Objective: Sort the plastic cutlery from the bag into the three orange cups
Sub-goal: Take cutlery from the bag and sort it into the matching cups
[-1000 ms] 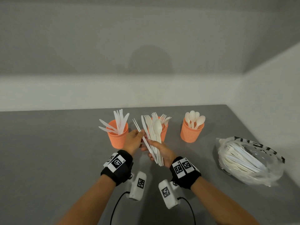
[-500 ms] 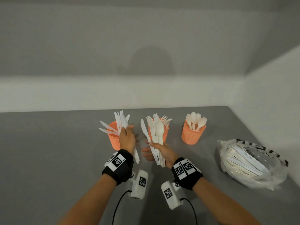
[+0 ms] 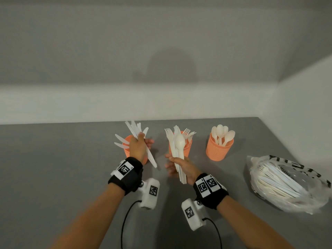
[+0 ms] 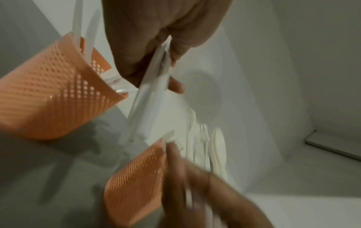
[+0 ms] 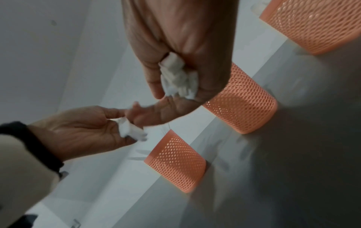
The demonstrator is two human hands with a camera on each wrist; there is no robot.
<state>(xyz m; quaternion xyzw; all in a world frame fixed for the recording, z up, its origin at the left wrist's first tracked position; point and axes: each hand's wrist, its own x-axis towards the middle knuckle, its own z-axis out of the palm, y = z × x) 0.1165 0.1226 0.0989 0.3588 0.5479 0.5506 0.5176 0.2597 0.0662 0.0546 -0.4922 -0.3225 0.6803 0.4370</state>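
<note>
My left hand (image 3: pixel 141 142) grips a few white knives (image 3: pixel 150 155) right at the left orange cup (image 3: pixel 125 150), which holds more knives. The knives' handle ends slant down to the right, outside the cup. My right hand (image 3: pixel 177 163) grips an upright bundle of mixed cutlery (image 3: pixel 178 144), forks and a spoon on top, in front of the middle cup (image 3: pixel 188 150) of forks. The right cup (image 3: pixel 219 151) holds spoons. In the right wrist view the bundle's handle ends (image 5: pixel 178 80) stick out of my fist. The left wrist view shows the knives (image 4: pixel 152 89) beside the left cup (image 4: pixel 48 95).
A clear plastic bag (image 3: pixel 289 184) with several more pieces of white cutlery lies on the grey table (image 3: pixel 53 177) at the right, near the side wall. The back wall runs just behind the cups.
My left hand pulled knives out of the bundle and carried them left and up to the left cup. My right hand stayed nearly still with the rest of the bundle.
</note>
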